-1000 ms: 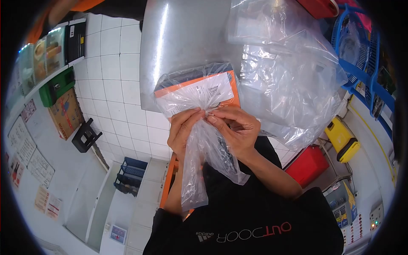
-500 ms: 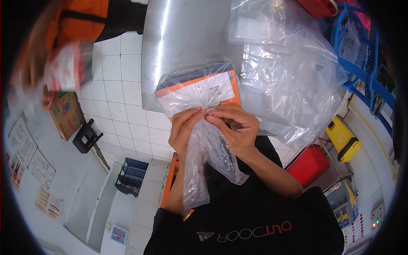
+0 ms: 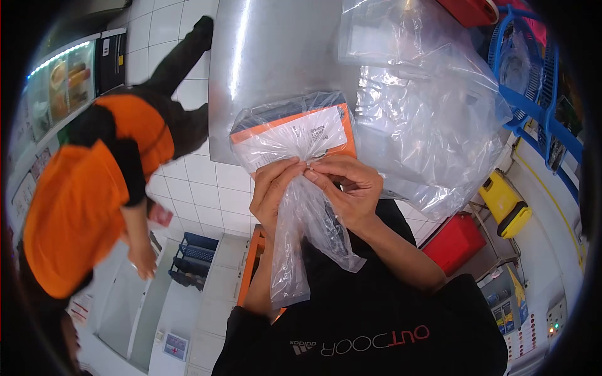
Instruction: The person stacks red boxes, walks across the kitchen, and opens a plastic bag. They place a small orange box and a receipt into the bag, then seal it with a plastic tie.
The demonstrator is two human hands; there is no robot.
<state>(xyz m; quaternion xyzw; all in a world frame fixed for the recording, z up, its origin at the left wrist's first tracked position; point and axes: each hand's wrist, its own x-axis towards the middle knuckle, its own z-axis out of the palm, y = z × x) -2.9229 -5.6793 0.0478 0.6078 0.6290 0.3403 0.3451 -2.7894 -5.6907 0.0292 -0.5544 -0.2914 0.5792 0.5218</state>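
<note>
A clear plastic bag [image 3: 288, 250] encloses an orange and dark box [image 3: 342, 111] with a white label, at the near end of the metal table. My left hand [image 3: 273, 190] pinches the gathered neck of the bag from the left. From the right, my right hand [image 3: 351, 188] closes its fingertips on the same neck, its thumb and index finger almost touching the other hand. The loose end of the bag hangs below both hands in two tails.
More clear plastic bags [image 3: 433, 119] lie on the right of the metal table [image 3: 288, 56]. Blue baskets [image 3: 520, 94] stand at the upper right, above red [image 3: 456, 243] and yellow [image 3: 501, 199] containers. A person in orange [image 3: 81, 213] is at the left.
The person in orange has come further into view at the left, and the packet seen there before is no longer in the same place. My hands and the bag have hardly moved.
</note>
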